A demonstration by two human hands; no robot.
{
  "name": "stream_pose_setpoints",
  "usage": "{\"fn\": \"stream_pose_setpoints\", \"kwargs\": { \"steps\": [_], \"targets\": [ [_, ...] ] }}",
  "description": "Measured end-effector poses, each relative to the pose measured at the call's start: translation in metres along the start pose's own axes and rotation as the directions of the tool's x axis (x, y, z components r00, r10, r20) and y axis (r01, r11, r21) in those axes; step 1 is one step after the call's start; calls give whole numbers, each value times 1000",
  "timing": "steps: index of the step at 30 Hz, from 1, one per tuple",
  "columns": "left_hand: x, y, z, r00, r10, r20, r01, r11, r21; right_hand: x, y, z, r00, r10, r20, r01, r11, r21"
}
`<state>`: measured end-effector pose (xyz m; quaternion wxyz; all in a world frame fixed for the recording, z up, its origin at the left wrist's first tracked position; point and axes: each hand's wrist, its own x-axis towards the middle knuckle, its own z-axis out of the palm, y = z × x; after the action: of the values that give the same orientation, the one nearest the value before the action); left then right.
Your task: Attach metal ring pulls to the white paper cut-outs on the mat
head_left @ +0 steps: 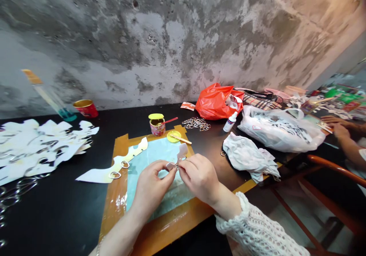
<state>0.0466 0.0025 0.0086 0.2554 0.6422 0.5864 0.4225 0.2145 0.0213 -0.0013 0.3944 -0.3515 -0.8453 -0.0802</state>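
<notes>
Above a pale blue sheet (160,199), my left hand (154,183) and my right hand (200,178) meet with fingertips pinched. Between them is a small white cut-out strip (182,152), its upper end sticking up past the fingers. A bit of metal seems to show at the right fingertips, too small to make out. Left of my hands lies a longer white cut-out strip (98,175) with yellowish patches and two metal rings (114,175) on it. Just beyond the hands, a wooden stick (181,138) rests on a round yellow lid (173,136).
At the left are piled white cut-outs (42,141), metal rings (14,195), a brush (48,96) and a red tin (85,108). Behind stand an open jar (157,126) and loose rings (196,124). Rightward are bags (214,101), a bottle (230,122), a cloth (248,153) and another person's hands (340,132).
</notes>
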Motion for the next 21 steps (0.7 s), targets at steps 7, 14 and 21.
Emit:
{"fn": "stream_pose_setpoints", "kwargs": {
  "steps": [7,14,21],
  "targets": [
    [-3,-1,1,999,28,20,-29,999,21,4,5,4,997,77,-15,-74,984,162],
    [-4,2,1,998,-42,38,42,999,11,-2,6,8,997,43,-66,-32,987,160],
    [-1,2,-1,985,-162,56,161,987,22,2,3,2,982,75,-173,-33,972,234]
  ]
}}
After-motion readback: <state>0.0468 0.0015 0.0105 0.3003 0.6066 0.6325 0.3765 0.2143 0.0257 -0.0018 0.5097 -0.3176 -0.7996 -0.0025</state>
